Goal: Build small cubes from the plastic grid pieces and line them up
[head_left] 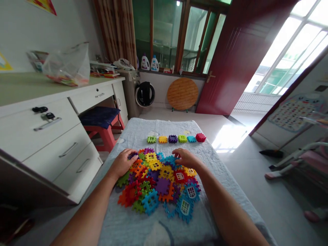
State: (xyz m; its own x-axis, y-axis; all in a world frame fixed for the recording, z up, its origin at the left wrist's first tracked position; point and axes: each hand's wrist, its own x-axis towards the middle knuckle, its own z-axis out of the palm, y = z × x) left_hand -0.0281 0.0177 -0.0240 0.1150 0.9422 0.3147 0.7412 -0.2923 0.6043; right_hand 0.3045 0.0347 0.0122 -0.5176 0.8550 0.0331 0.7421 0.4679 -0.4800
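A heap of colourful interlocking plastic tiles (161,184) lies on a pale blue cloth-covered table (143,225). My left hand (124,163) rests on the heap's left edge, fingers curled over a purple tile (132,156). My right hand (185,158) sits at the heap's far right edge, fingers bent down onto a blue tile (169,160). Beyond the heap, several separate tiles stand in a row (176,138): green, yellow, purple, green, blue, red.
A white desk with drawers (51,130) stands to the left, a plastic bag (67,65) on top. A red stool with a blue cushion (102,123) is under it. A round wooden tabletop (182,93) leans on the far wall beside a dark red door (235,58).
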